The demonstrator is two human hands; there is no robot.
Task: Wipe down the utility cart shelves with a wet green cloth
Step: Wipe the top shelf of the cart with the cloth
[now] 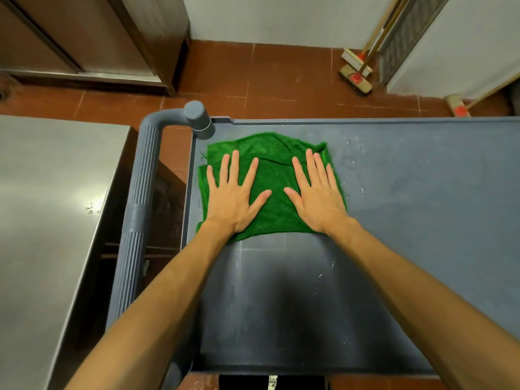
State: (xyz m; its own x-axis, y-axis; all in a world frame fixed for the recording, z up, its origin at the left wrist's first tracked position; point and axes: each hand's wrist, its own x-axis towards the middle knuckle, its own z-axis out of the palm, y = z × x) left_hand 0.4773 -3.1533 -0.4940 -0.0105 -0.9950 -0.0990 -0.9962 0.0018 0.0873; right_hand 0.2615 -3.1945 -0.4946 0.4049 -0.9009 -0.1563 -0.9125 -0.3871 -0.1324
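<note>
Head view looks down on the grey cart's top shelf, where the green cloth lies spread near the far left corner, by the handle post. Its terry pile looks damp, probably, with a fold ridge across the upper part and water beads beside it. Left hand and right hand press flat on it, fingers straight and splayed, gripping nothing.
</note>
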